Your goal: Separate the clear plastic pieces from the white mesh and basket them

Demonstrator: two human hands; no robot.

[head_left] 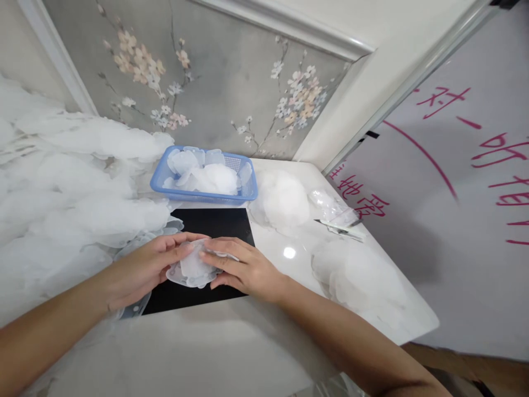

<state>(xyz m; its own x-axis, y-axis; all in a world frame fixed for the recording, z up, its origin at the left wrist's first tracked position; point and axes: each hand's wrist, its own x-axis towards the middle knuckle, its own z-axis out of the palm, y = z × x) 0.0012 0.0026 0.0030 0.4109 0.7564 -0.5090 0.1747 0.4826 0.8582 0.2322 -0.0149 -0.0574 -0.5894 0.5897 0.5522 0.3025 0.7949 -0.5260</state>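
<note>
Between my two hands is a small stack of thin, translucent white plastic pieces (194,264) with rounded edges, held over a black mat (165,300). My left hand (159,259) grips the stack's left side, thumb on top. On the right, my right hand (243,267) has its fingers laid over the top of the stack and its thumb at the near edge. What lies under the stack is hidden. A few similar loose pieces (136,245) lie at the mat's left edge, partly behind my left hand.
A big heap of the white pieces (61,209) covers the left side. Behind the mat stands a blue plastic basket (202,197) holding more. Two cloudy piles (283,201) sit on the white table (289,286) to the right, near pointed tweezers (339,229). A whiteboard (454,220) borders the right.
</note>
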